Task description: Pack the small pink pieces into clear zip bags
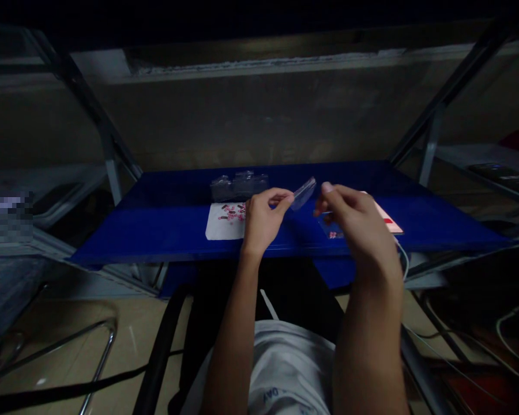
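My left hand (266, 216) pinches a small clear plastic bag (304, 193) between thumb and fingers above the blue table. To its right, my right hand (350, 210) is raised with curled fingers, thumb tip close to the forefinger. Whatever may be between those fingertips is too small to make out. Left of my left hand lies a white sheet (218, 227), its near right part hidden by that hand. Scattered on it are several small pink and dark pieces (231, 213). Below my right hand's fingers sits a clear bag with pink pieces (334, 234), partly covered.
More clear plastic bags (242, 185) lie behind the white sheet. A flat device with a lit screen (389, 219) rests right of my right hand, a white cable (405, 259) hanging from it. Metal frame legs (112, 161) flank the blue table (164, 202).
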Demonstrator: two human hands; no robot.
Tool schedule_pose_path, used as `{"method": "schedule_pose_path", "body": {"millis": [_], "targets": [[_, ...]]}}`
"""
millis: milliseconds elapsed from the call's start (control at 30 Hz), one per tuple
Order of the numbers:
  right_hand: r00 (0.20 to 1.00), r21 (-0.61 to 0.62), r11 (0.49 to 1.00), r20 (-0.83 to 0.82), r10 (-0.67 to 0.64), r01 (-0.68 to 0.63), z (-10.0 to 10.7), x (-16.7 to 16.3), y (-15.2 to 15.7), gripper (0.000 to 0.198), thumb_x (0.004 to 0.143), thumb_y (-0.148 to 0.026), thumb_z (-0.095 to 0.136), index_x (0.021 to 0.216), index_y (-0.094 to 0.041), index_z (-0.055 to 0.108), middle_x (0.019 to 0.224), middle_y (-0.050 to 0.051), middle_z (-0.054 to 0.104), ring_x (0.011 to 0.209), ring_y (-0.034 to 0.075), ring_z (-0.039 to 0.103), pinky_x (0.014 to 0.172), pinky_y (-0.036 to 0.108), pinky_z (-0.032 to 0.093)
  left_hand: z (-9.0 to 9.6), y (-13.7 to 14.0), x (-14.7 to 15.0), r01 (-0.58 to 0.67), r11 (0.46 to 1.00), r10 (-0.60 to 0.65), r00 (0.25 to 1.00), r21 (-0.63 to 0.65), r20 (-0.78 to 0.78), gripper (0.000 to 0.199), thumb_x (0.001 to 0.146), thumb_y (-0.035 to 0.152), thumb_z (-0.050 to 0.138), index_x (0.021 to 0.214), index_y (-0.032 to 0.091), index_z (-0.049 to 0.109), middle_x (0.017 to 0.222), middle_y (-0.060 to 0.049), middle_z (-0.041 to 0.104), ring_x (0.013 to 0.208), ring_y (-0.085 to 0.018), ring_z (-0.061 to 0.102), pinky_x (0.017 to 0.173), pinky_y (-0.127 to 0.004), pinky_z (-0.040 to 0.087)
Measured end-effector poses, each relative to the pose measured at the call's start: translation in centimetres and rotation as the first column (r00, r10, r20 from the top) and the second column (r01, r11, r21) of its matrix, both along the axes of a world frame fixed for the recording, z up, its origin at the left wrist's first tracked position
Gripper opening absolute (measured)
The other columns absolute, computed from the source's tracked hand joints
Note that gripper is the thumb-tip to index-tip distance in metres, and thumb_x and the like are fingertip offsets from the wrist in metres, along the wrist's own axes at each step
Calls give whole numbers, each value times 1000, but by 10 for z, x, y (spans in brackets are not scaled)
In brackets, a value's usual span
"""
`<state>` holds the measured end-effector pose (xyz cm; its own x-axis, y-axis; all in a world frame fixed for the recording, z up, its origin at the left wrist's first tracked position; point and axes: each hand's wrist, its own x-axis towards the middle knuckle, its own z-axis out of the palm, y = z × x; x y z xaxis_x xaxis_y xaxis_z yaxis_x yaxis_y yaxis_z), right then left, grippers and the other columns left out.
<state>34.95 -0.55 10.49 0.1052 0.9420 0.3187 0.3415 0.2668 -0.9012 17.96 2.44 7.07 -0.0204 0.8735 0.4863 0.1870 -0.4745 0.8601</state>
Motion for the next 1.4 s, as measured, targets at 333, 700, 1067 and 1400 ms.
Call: {"method": "schedule_pose_path", "body": {"millis": [333,700,1067,1400], "targets": [[947,-41,969,-224,228,-243,-36,-81,31,38,77,-54,81,82,-21,63,71,3,70,67,18,65,57,27,46,-16,-8,-55,-68,989,81,993,-133,88,3,80,19,77,80,16,78,78,-3,79,72,-15,73,72,-25,54],[891,-61,921,-288,352,-384,-40,-79,31,23,78,-41,76,83,-20,71,73,1,68,67,16,61,59,27,47,-18,-11,-74,200,944,-151,969,-261,196,24,75,36,84,76,15,71,71,-3,72,65,-14,67,65,-26,53],[989,237,967,133,60,-91,-38,-108,22,15,94,-28,54,80,-23,57,76,4,69,72,20,65,69,31,46,-9,-16,-63,-184,982,181,981,-41,-65,14,86,25,66,74,19,65,67,1,66,60,-11,59,60,-22,44],[970,212,977,231,-70,20,-30,-114,8,13,92,-29,57,80,-25,53,79,7,69,76,23,64,74,34,46,-2,-20,-65,-400,915,402,896,49,-192,8,86,13,63,83,21,63,80,0,65,69,-12,60,65,-23,46]]}}
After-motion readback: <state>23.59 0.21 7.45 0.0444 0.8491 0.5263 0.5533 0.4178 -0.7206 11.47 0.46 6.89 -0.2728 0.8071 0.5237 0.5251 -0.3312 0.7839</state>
